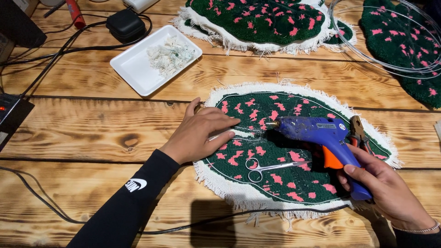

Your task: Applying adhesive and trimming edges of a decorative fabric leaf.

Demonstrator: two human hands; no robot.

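— Nearest of all, what's that black cable (pixel 239 215) along the near edge?

— It looks like the lead of the glue gun, trailing left across the wooden table (pixel 92 133), probably slack so the gun can move freely.

— Anything at the far left?

— A white tray (pixel 133 69) with a heap of pale trimmings (pixel 171 56), set well apart from the work, seemingly to keep scraps off it.

— And the left hand (pixel 202 133)?

— It lies flat, fingers spread and pressing on the left part of the green and pink tufted piece (pixel 294 147), which sits in the middle of the table. It pinches nothing; it seems to pin the piece steady just beside the nozzle.

— What's below the nozzle?

— Small scissors (pixel 266 167), resting on the pile, near both hands for easy reach.

— The right hand (pixel 390 193)?

— Wrapped tight around the handle of the blue glue gun (pixel 317 133), nozzle pointing left at the piece. Farther off lie more tufted pieces (pixel 262 20).
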